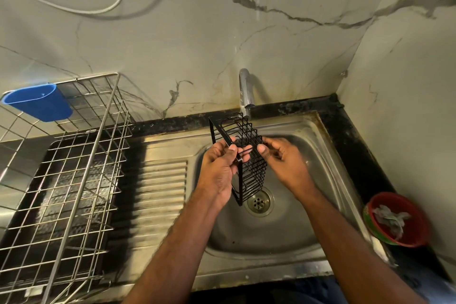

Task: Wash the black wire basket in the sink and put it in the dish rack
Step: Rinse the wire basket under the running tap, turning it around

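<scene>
Holding the basket over the sink, your left hand grips its frame while right hand fingers pinch the wires; wet wire could slip and drop.

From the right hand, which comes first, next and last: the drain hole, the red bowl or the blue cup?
Measured from the right hand in the head view:
1. The round metal drain, just below the hand in the steel sink's bottom.
2. The red plastic bowl, on the counter to the right.
3. The blue plastic cup, hanging on the wire dish rack, far left.
</scene>
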`<state>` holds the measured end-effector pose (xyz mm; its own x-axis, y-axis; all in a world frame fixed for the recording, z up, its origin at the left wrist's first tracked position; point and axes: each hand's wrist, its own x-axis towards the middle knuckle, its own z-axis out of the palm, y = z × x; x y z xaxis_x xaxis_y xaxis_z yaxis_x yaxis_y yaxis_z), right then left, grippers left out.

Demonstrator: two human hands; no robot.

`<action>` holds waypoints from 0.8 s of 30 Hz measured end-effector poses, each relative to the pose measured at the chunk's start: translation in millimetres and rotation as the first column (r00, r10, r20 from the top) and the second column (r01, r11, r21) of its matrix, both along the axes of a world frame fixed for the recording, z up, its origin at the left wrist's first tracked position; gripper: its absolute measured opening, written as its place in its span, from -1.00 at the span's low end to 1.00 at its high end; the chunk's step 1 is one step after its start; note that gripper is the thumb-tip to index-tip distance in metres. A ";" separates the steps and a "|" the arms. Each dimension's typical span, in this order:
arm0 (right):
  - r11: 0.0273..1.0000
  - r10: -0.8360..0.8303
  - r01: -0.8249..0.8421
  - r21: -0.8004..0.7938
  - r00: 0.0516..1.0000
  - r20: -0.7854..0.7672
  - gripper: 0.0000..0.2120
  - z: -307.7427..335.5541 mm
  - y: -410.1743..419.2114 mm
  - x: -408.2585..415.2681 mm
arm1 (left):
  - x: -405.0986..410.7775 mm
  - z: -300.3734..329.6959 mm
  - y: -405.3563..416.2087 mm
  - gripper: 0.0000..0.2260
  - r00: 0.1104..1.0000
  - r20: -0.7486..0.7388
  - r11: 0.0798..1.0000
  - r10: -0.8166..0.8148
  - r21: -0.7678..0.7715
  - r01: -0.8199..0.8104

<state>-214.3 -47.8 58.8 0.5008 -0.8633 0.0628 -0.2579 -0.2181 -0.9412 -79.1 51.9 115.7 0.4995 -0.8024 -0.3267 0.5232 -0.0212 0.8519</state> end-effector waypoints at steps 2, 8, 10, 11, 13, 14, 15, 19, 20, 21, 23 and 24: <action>1.000 -0.010 0.010 -0.014 1.000 -0.014 -0.43 1.1 -0.8 -1.0 | 0.3 0.6 -3.4 -0.84 1.000 -0.010 1.000 0.012 0.003 -0.012; 0.999 -0.043 0.041 -0.029 0.997 -0.062 -0.45 2.9 -5.0 -2.9 | -0.7 -0.1 -9.7 -0.82 1.000 -0.014 1.000 0.002 0.020 -0.002; 0.998 -0.045 0.043 -0.037 0.996 -0.078 -0.48 4.1 -5.7 -3.0 | 0.5 -0.8 -10.5 -0.83 1.000 -0.007 1.000 -0.007 0.020 0.007; 0.998 -0.046 0.043 -0.037 0.995 -0.084 -0.48 4.4 -6.2 -2.8 | 1.2 -1.0 -11.0 -0.83 1.000 -0.010 1.000 -0.009 0.018 0.009; 0.999 -0.045 0.042 -0.030 0.995 -0.092 -0.48 4.8 -6.5 -2.4 | 2.8 -1.4 -11.6 -0.81 1.000 -0.017 1.000 -0.012 0.011 0.012; 0.999 -0.044 0.041 -0.033 0.994 -0.098 -0.48 5.3 -6.4 -2.4 | 3.3 -1.4 -11.6 -0.81 1.000 -0.017 1.000 -0.013 0.011 0.013; 0.998 -0.042 0.038 -0.042 0.993 -0.106 -0.48 5.3 -7.0 -2.2 | 4.6 -1.9 -11.8 -0.80 1.000 -0.018 1.000 -0.013 0.012 0.013; 0.999 -0.025 0.020 -0.039 0.991 -0.131 -0.44 4.4 -9.2 -0.3 | 9.5 -5.0 -11.9 -0.80 0.999 -0.040 1.000 -0.008 0.008 0.008; 0.999 -0.020 0.017 -0.029 0.991 -0.130 -0.42 4.1 -9.5 0.2 | 10.3 -5.4 -11.9 -0.80 0.999 -0.045 1.000 -0.010 0.009 0.010; 1.000 -0.019 0.016 -0.022 0.991 -0.131 -0.41 3.6 -10.0 0.7 | 10.9 -5.8 -12.1 -0.80 0.999 -0.045 1.000 -0.014 0.009 0.015; 1.000 -0.022 0.019 -0.024 0.990 -0.139 -0.41 2.9 -10.2 1.0 | 11.7 -7.5 -12.0 -0.80 0.999 -0.032 1.000 -0.027 0.012 0.028; 0.999 -0.023 0.019 -0.027 0.990 -0.140 -0.41 3.0 -10.1 0.9 | 11.6 -7.9 -11.7 -0.81 0.999 -0.028 0.999 -0.031 0.012 0.032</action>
